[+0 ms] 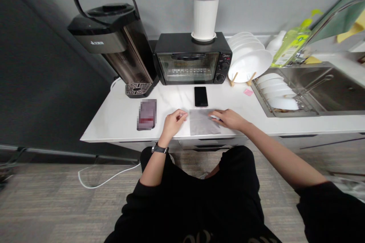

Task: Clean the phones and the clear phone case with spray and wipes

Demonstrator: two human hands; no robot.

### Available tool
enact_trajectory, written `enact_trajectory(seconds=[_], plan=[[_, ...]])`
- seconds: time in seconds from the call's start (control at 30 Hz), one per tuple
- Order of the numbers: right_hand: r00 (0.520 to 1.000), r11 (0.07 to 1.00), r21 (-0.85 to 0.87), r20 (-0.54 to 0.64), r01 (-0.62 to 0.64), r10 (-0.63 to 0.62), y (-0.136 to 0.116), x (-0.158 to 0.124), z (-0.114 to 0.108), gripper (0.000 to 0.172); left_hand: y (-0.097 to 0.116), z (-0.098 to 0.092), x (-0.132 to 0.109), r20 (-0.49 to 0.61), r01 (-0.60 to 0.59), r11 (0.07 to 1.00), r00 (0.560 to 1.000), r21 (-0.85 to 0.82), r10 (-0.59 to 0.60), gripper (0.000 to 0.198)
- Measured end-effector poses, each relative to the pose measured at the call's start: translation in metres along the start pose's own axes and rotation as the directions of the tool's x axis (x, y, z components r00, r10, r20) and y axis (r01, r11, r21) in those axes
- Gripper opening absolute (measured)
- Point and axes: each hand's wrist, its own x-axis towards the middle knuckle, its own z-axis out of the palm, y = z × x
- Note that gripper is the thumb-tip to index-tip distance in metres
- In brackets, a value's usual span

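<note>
A: Logging hand positions. The left hand point(174, 120) is resting on the white counter point(119, 115) near its front edge, fingers curled, fingertips pinching the left edge of a grey translucent sheet point(203, 122).

B: Confirming. The right hand point(229, 118) is lying palm down on the right edge of the same sheet, fingers spread and pressing flat; it is holding the sheet down rather than clenching it.

A: Sheet location: it is lying flat on the counter, close to the front edge, about midway along it, between the two hands.

B: A black phone point(201, 96) is lying face up just behind the sheet, apart from it, in front of the toaster oven point(192, 60).

A: A small dark booklet point(147, 114), blurred, is lying to the left of the left hand, not touching it.

B: A wristwatch point(159, 148) is showing on the left wrist.

A: Toward the back edge: a black water dispenser point(114, 41) is standing at the back left, and a white utensil holder point(205, 17) is sitting on top of the oven.

B: Right of the oven, white plates point(248, 59) are standing in a rack; past them the sink point(336, 91) is holding stacked white bowls point(278, 91) at its left end.
</note>
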Motion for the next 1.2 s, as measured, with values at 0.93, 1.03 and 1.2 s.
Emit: enact_trajectory(seconds=[0.93,1.03,1.2], plan=[[0.961,0.978,0.204,-0.256,-0.050,0.102,-0.028,-0.051,0.013,0.039,0.107,0.044,-0.016,0.442,-0.212,0.972,0.865,-0.104,0.236,0.098],[0.849,0.912,0.369,-0.412,-0.177,0.331,0.010,-0.036,0.016,0.059,0.090,0.034,-0.014,0.332,-0.158,0.983,0.926,-0.091,0.179,0.079],[0.714,0.840,0.529,-0.541,-0.120,0.443,0.078,0.007,0.025,0.090,0.053,0.014,0.008,0.131,-0.121,0.979,0.986,0.165,0.100,0.050]])
